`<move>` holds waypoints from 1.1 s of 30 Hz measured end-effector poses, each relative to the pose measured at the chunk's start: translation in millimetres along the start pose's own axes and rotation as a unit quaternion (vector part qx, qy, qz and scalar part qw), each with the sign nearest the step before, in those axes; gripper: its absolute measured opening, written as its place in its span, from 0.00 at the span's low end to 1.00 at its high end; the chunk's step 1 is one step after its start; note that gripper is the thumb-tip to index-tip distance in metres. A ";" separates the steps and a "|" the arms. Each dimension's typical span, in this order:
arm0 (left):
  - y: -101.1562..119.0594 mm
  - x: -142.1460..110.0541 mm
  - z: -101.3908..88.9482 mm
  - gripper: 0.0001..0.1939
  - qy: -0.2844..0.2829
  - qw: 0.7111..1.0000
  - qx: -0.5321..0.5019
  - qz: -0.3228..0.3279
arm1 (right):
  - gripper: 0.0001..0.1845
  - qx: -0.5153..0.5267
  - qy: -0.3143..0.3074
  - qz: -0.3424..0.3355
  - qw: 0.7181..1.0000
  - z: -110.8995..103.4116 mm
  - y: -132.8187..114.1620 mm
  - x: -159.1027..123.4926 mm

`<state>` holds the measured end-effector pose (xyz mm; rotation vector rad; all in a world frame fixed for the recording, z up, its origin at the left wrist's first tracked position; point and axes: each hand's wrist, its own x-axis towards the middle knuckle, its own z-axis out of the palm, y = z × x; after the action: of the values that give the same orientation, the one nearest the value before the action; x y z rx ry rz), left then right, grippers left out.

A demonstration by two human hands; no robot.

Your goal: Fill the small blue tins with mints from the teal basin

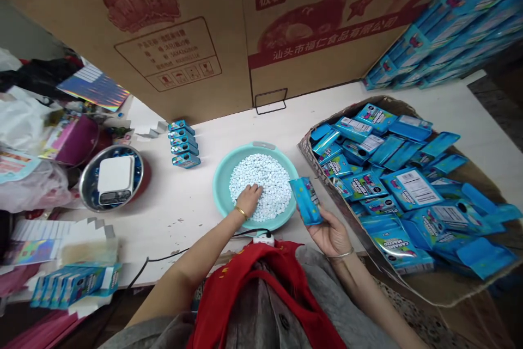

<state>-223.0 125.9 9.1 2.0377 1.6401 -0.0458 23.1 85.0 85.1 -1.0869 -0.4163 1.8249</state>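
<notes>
My left hand point(248, 200) rests on a heap of small pale blue-white candies point(261, 185), its fingers pressed into the pile. The heap lies in a pale teal plastic basin point(223, 188). My right hand point(330, 232) grips a blue candy packet point(306, 201) upright, just beyond the basin's right rim. To the right of that hand, a low cardboard box point(312, 159) holds many loose blue packets point(408, 188), some printed and some seen from the back. Whether the left hand holds any candies underneath cannot be told.
Several blue tins point(183, 145) stand stacked on the white table point(245, 115). A digital scale point(115, 180) sits in a steel bowl point(87, 175). Large printed cartons point(180, 49) stand behind. A power socket point(263, 238) and its cable lie at the near edge.
</notes>
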 end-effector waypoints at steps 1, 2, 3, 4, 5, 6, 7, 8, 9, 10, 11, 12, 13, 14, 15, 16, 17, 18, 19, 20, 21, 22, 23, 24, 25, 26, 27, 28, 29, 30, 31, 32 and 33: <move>3.5 -2.4 4.0 0.23 -0.007 1.000 -0.012 0.008 | 0.14 0.005 0.012 0.003 1.000 0.2 2.6 1.8; 6.2 -4.2 7.2 0.24 -0.012 0.999 -0.026 0.015 | 0.15 0.012 0.022 0.006 1.000 0.6 4.5 3.6; 8.0 -5.3 9.6 0.25 -0.017 0.999 -0.041 0.021 | 0.16 0.018 0.029 0.009 0.999 1.0 5.4 5.3; 9.0 -5.8 11.1 0.25 -0.021 0.998 -0.055 0.028 | 0.17 0.020 0.032 0.013 0.999 1.3 5.4 6.9; 9.1 -6.0 11.7 0.25 -0.026 0.997 -0.067 0.035 | 0.19 0.015 0.030 0.016 0.999 1.4 4.4 8.4; 8.6 -6.3 11.1 0.25 -0.029 0.995 -0.083 0.041 | 0.21 0.003 0.025 0.018 1.000 1.3 2.5 10.0; 7.4 -6.8 9.3 0.25 -0.029 0.993 -0.105 0.047 | 0.23 -0.015 0.019 0.014 1.000 0.8 0.1 11.5; 5.7 -7.8 6.0 0.24 -0.027 0.989 -0.133 0.054 | 0.25 -0.038 0.012 0.008 0.999 0.0 -2.6 13.1; 3.6 -9.4 0.9 0.24 -0.021 0.984 -0.164 0.060 | 0.26 -0.064 0.009 -0.003 0.998 -1.2 -5.0 14.8; 1.3 -11.6 -6.0 0.22 -0.013 0.979 -0.194 0.068 | 0.27 -0.092 0.011 -0.021 0.995 -2.7 -6.9 16.5; -1.1 -14.5 -14.8 0.21 -0.005 0.973 -0.218 0.078 | 0.27 -0.122 0.017 -0.045 0.991 -4.3 -8.1 18.4; -3.3 -18.0 -25.3 0.19 0.003 0.969 -0.232 0.088 | 0.28 -0.154 0.026 -0.074 0.985 -6.1 -8.4 20.3; -5.3 -21.9 -37.4 0.18 0.009 0.967 -0.233 0.098 | 0.27 -0.189 0.034 -0.107 0.976 -7.7 -7.9 22.3; -6.8 -26.2 -50.6 0.17 0.012 0.968 -0.228 0.108 | 0.27 -0.228 0.041 -0.144 0.962 -9.0 -6.8 24.3; -7.5 -30.6 -64.7 0.17 0.015 0.969 -0.219 0.116 | 0.26 -0.272 0.046 -0.182 0.944 -9.7 -5.2 26.3; -7.5 -35.1 -79.2 0.16 0.018 0.970 -0.209 0.123 | 0.24 -0.317 0.050 -0.216 0.922 -9.8 -3.5 28.2; -6.5 -39.6 -93.7 0.17 0.020 0.971 -0.198 0.131 | 0.23 -0.360 0.052 -0.244 0.899 -9.1 -1.9 30.2; -4.4 -43.7 -107.6 0.17 0.020 0.972 -0.187 0.139 | 0.21 -0.398 0.052 -0.266 0.877 -7.6 -0.5 32.0; -1.3 -47.4 -120.8 0.17 0.017 0.973 -0.176 0.147 | 0.20 -0.430 0.047 -0.282 0.856 -5.2 0.6 33.7; 2.8 -50.5 -132.9 0.16 0.011 0.974 -0.163 0.156 | 0.19 -0.455 0.037 -0.295 0.839 -2.1 1.5 35.1; 7.7 -52.8 -143.7 0.16 0.003 0.975 -0.150 0.164 | 0.19 -0.474 0.022 -0.306 0.825 1.6 2.2 36.2; 13.1 -54.5 -153.2 0.15 -0.007 0.976 -0.135 0.172 | 0.18 -0.489 0.004 -0.316 0.813 5.6 2.8 37.1; 19.0 -55.4 -161.3 0.15 -0.018 0.977 -0.116 0.178 | 0.18 -0.500 -0.015 -0.326 0.802 9.6 3.6 37.6; 25.1 -55.7 -168.1 0.15 -0.030 0.979 -0.092 0.181 | 0.17 -0.508 -0.032 -0.336 0.792 13.3 4.5 37.8; 31.2 -55.6 -173.7 0.15 -0.043 0.981 -0.064 0.180 | 0.18 -0.513 -0.047 -0.345 0.785 16.7 5.8 37.6; 37.6 -55.3 -178.1 0.15 -0.057 0.982 -0.031 0.175 | 0.18 -0.517 -0.058 -0.352 0.778 19.5 7.4 37.3; 44.1 -54.8 -181.5 0.15 -0.069 0.984 0.002 0.167 | 0.19 -0.522 -0.065 -0.356 0.772 21.7 9.4 36.8; 50.9 -54.5 -184.0 0.16 -0.077 0.984 0.033 0.155 | 0.20 -0.527 -0.068 -0.359 0.768 23.4 11.6 36.3; 58.2 -54.3 -185.6 0.16 -0.080 0.985 0.060 0.143 | 0.20 -0.530 -0.068 -0.361 0.764 24.6 14.0 35.7; 65.8 -54.5 -186.5 0.17 -0.078 0.985 0.083 0.131 | 0.20 -0.533 -0.068 -0.363 0.761 25.4 16.5 35.2; 73.6 -54.9 -186.8 0.18 -0.072 0.985 0.100 0.122 | 0.20 -0.534 -0.068 -0.365 0.760 26.0 18.9 34.9; 81.3 -55.8 -186.9 0.19 -0.064 0.985 0.112 0.116 | 0.20 -0.533 -0.068 -0.367 0.759 26.3 21.1 34.7; 88.3 -56.9 -186.8 0.19 -0.055 0.985 0.120 0.115 | 0.20 -0.531 -0.068 -0.368 0.760 26.4 23.2 34.8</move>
<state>-211.0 139.7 222.6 2.3488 1.3783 -0.2820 -17.0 107.3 66.7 -1.2057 -1.8345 0.8491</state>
